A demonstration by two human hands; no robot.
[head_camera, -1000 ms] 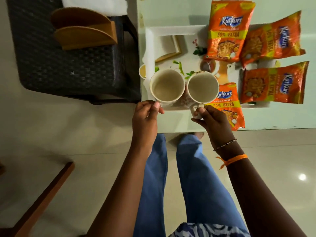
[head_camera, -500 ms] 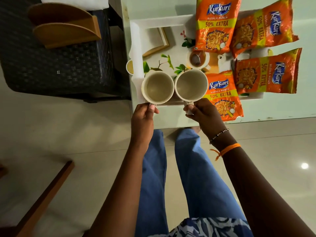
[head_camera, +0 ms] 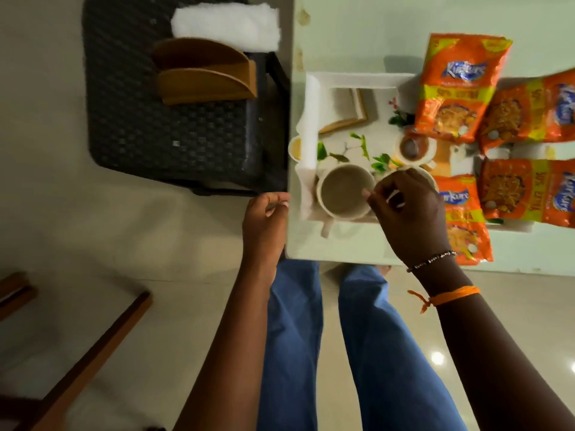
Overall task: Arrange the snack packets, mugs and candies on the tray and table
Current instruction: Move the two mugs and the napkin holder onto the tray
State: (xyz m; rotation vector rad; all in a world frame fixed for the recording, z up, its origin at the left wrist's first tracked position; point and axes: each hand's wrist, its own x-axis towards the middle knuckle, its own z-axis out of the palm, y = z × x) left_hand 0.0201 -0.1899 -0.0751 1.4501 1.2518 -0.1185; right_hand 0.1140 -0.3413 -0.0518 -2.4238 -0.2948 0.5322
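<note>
A: What has changed since a moment ago?

B: Both hands have let go of the mug handles. The left hand (head_camera: 266, 213) has pulled back off the tabletop (head_camera: 342, 35) edge, and the right hand (head_camera: 407, 213) now sits over the right mug (head_camera: 427, 177), hiding most of it.

A: Where are the mugs?

B: Side by side at the tray's (head_camera: 311, 98) near edge. The left mug (head_camera: 345, 194) stands upright and free, its handle pointing back toward the person, I think so it can be picked up easily.

A: And the packets?

B: Four orange packets (head_camera: 457, 88) lie flat on the tray's right half, some hanging over its rim, which leaves the left half for the mugs.

A: The grip?

B: The left grip is released, fingers loosely curled, holding nothing. The right wrist bends down, fingers (head_camera: 373, 194) pinched near the mug rims; whether they clasp anything I cannot tell.

A: Candies?

B: I see none I can be sure of.
</note>
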